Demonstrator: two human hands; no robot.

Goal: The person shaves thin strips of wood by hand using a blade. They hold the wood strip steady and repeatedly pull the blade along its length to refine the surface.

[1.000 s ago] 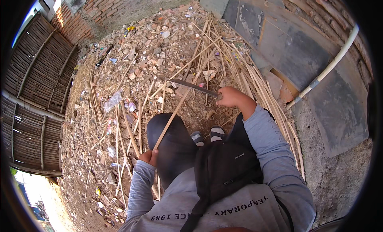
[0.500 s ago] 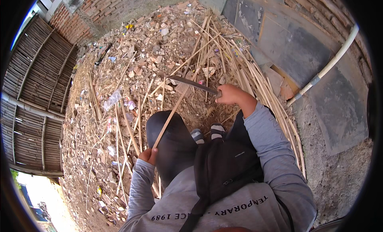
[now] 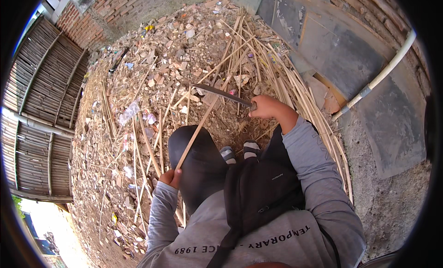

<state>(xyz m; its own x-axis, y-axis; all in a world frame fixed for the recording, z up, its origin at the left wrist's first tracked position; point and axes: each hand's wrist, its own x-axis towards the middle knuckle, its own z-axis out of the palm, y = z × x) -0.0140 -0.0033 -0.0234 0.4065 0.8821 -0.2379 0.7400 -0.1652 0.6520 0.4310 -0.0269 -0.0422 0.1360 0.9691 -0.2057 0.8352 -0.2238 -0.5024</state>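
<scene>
The strip [image 3: 199, 130] is tan, the blade [image 3: 222, 93] dark grey, the footwear [image 3: 251, 149] striped.

A long, thin, pale-tan flat strip [image 3: 198, 131], straight along its visible length, is pinched near its lower end in the left hand [image 3: 170, 177] and slants up and to the right, passing over the left leg [image 3: 191, 180]. A knife [image 3: 224, 94] with a long, narrow, dark blade is held by its handle in the right hand [image 3: 267, 107], tip pointing left and slightly upward in view. The blade crosses the strip, though contact cannot be told.
</scene>
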